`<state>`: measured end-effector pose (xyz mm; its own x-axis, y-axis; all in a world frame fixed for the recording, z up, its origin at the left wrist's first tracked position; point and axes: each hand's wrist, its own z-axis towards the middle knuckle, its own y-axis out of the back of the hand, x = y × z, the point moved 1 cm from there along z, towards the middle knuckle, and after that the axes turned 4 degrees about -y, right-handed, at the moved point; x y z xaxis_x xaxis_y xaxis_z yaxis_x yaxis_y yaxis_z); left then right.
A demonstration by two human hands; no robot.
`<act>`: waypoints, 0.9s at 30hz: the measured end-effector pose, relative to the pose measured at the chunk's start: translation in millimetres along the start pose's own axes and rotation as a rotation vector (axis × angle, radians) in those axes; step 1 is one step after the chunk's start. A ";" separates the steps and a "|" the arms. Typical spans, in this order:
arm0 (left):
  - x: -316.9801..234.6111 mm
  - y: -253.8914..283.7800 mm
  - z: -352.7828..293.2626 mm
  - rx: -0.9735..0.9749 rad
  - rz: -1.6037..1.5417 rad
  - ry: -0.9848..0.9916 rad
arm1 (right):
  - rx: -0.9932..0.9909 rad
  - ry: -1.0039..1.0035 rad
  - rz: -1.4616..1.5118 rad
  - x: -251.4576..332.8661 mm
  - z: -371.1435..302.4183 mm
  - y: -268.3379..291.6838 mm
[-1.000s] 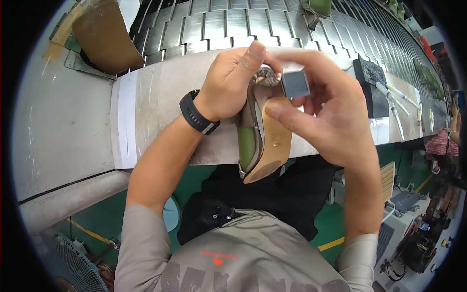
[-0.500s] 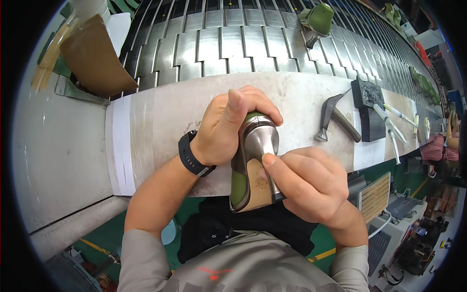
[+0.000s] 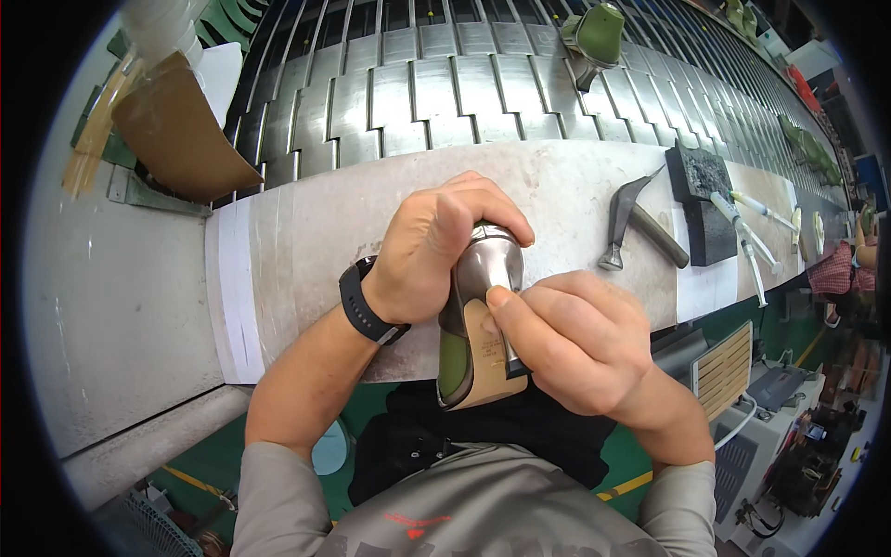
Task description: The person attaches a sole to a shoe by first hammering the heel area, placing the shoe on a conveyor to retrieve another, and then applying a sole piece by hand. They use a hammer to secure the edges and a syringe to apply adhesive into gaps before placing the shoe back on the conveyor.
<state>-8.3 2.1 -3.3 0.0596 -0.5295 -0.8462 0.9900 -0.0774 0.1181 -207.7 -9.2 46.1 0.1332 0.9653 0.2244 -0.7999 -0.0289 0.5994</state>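
A green high-heeled shoe (image 3: pixel 453 364) with a metallic grey heel and a tan sole is held sole-up over the near edge of the workbench. My left hand (image 3: pixel 429 243) wraps round its heel end, fingers over the far side and thumb raised. At the heel, my right hand (image 3: pixel 580 339) is closed, with the thumb tip pressed on the metallic surface. The fingers of that hand curl out of sight, so anything small pinched in them is hidden. A dark watch sits on my left wrist.
A hammer (image 3: pixel 631 223) lies right of my hands, beside a black block (image 3: pixel 703 200) and several syringes (image 3: pixel 741 227). Beyond the bench (image 3: pixel 320 218) runs a slatted metal conveyor (image 3: pixel 399 88) carrying another green shoe (image 3: pixel 596 39). Brown cardboard (image 3: pixel 172 130) stands at far left.
The shoe has shifted slightly, and my right hand has moved a little left along the heel, its thumb still against it. On the conveyor, the other shoe has moved left.
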 end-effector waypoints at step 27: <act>16.0 -12.8 26.3 0.005 0.142 0.212 | 0.252 -0.648 -0.044 -25.8 15.4 6.6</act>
<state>-23.4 -27.7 -4.7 0.2236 -0.3465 -0.9110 0.9693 -0.0192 0.2451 -207.5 -38.3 56.1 0.5476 0.6199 0.5620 -0.6358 -0.1283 0.7611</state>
